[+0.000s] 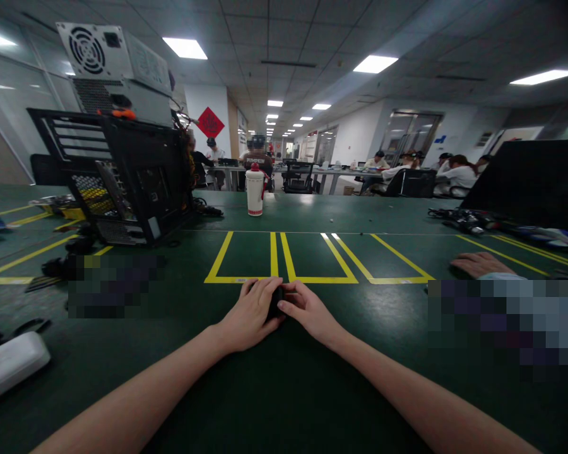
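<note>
A small black object (275,304) is between my two hands, close to the lower edge of the yellow tape outlines (246,279) on the green table (284,397). My left hand (253,315) wraps over it from the left, fingers bent across its top. From the right, my right hand (307,309) holds its side with curled fingers and thumb. Most of the object is hidden by my fingers, so its kind cannot be made out.
An open black computer case (127,176) with power supplies (118,63) on top stands at left. Behind the tape is a white bottle (254,192). Another person's hand (483,263) rests at right, near cables (468,219). A white object (14,366) lies at lower left.
</note>
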Motion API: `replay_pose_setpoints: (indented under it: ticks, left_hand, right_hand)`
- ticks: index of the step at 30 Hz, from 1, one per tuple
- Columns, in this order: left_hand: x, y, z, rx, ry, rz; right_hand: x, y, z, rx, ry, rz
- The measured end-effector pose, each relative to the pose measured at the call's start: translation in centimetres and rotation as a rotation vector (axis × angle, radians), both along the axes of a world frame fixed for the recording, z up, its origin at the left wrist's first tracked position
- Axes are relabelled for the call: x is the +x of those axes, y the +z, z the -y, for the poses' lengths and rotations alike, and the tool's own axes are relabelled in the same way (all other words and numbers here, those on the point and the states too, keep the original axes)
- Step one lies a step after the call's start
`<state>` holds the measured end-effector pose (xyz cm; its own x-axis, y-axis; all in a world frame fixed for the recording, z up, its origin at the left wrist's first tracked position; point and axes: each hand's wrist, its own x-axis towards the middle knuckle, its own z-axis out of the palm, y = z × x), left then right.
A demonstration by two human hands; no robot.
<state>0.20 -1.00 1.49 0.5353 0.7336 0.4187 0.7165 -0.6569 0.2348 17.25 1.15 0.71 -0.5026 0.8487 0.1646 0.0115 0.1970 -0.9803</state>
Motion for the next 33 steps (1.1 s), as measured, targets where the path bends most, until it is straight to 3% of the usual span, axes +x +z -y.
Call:
replay_pose_setpoints:
  ticks: [6, 11, 18, 27, 33]
  left_hand:
    - [-0.1, -0.1, 0.2, -0.009, 0.006, 0.006]
    - [0.1, -0.1, 0.1, 0.016, 0.016, -0.001]
    - [0.0, -0.1, 0.1, 0.003, 0.02, -0.012]
    - [0.1, 0.0, 0.2, 0.014, 0.009, -0.003]
    - [0.2, -0.2, -0.1, 0.02, 0.004, 0.008]
  right_hand:
    - [0.1, 0.7, 0.8, 0.044, 0.042, -0.025]
    - [-0.2, 0.4, 0.2, 0.047, -0.024, -0.068]
    - [-0.2, 0.0, -0.5, -0.038, -0.043, -0.029]
    - [0.0, -0.1, 0.6, 0.078, -0.042, -0.043]
    - [0.0, 0.3, 1.0, 0.037, -0.059, -0.065]
